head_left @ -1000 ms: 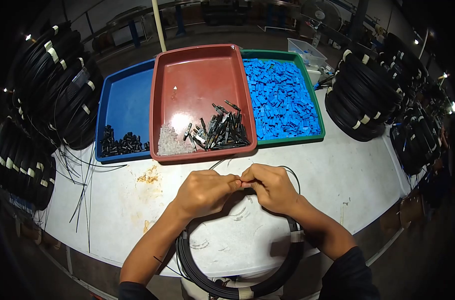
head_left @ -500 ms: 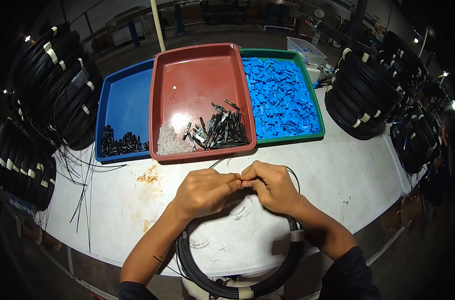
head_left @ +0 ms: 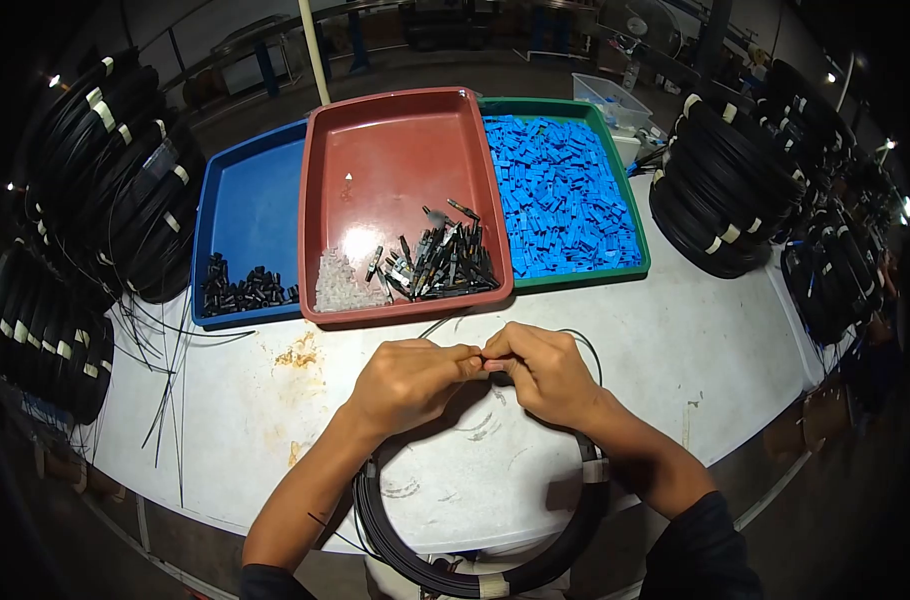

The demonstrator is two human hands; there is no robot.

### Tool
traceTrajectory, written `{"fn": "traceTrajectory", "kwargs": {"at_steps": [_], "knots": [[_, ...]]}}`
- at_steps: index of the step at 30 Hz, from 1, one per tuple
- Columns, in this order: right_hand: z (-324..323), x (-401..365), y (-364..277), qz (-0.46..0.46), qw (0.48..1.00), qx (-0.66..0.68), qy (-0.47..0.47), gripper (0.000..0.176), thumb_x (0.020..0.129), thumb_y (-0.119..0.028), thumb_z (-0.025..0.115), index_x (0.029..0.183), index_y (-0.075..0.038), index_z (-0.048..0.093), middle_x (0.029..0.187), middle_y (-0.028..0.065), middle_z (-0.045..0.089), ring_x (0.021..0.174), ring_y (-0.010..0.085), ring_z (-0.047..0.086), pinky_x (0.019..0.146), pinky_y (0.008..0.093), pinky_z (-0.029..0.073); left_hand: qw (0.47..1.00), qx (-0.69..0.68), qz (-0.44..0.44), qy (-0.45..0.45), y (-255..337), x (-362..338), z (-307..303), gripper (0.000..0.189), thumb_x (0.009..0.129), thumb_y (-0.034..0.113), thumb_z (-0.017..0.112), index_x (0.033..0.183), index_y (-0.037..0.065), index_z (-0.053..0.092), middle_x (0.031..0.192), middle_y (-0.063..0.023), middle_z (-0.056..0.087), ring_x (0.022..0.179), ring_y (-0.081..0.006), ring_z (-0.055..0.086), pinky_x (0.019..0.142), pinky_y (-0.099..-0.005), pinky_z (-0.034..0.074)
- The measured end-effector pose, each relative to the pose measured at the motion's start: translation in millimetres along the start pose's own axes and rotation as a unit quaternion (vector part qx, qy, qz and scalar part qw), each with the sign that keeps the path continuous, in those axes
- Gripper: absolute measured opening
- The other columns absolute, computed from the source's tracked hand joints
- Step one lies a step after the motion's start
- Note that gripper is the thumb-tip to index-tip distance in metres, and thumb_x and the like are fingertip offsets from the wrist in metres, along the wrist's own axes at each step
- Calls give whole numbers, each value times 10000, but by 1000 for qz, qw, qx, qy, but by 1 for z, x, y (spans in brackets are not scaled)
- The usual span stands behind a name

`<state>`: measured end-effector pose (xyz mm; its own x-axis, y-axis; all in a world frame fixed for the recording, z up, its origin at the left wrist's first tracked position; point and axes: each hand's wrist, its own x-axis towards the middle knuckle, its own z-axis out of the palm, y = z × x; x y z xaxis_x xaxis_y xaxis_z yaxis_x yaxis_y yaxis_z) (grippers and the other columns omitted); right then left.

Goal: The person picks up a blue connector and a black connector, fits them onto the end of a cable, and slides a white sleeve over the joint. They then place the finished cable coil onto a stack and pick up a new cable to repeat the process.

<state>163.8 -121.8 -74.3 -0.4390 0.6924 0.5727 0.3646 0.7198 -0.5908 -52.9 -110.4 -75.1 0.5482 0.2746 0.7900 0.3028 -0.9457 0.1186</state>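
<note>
My left hand (head_left: 407, 382) and my right hand (head_left: 547, 372) meet fingertip to fingertip above the white table (head_left: 245, 400), just in front of the red tray. Both are closed in a pinch around something small, which the fingers hide. A thin black cable curves out beside my right hand and down toward a black cable coil (head_left: 565, 550). This coil, bound with pale tape, lies below my hands at the table's near edge, between my forearms.
A blue tray (head_left: 255, 205) holds black parts; a red tray (head_left: 405, 140) holds clear and dark pieces; a green tray (head_left: 630, 235) is full of blue pieces (head_left: 565, 200). Taped black coils stand at left (head_left: 125, 180) and right (head_left: 725, 190). Loose cable ends hang at left.
My hands stay almost in place, with a slight shift of the fingertips. The cable loop beside my right hand has moved slightly.
</note>
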Motion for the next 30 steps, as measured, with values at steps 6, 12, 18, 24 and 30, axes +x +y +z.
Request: {"fn": "traceTrajectory", "kwargs": {"at_steps": [6,12,18,24,30], "knots": [[-2,2,0,-144,978,-154,-3,219,721,130,643,906,18,607,821,130,657,764,310,674,668,391,541,945,-185,-268,6,7,1,2,125,773,39,826,879,-4,775,880,-108,782,761,-206,767,644,-271,602],[-4,3,-8,85,993,86,-15,128,827,106,645,884,22,568,817,185,664,756,376,668,671,404,532,996,63,67,20,0,5,2,87,786,24,758,864,-3,730,932,-104,746,704,-203,718,623,-305,587],[0,3,-6,-11,1000,23,3,131,830,84,653,901,11,570,817,162,638,757,376,645,667,436,513,990,-72,-123,21,-3,-4,3,215,689,39,854,881,18,758,883,-97,782,724,-234,759,655,-309,605],[2,-1,4,-49,998,-36,12,218,730,129,614,902,1,578,821,152,622,752,347,636,665,441,512,982,-108,-156,16,3,1,2,171,730,31,838,885,26,765,876,-108,780,719,-238,760,641,-301,603],[1,4,-1,-127,988,-76,44,189,732,118,622,873,5,565,849,147,618,764,331,629,670,429,514,977,-115,-174,28,3,-2,4,138,750,36,832,876,16,779,842,-106,779,692,-218,756,613,-285,592]]}}
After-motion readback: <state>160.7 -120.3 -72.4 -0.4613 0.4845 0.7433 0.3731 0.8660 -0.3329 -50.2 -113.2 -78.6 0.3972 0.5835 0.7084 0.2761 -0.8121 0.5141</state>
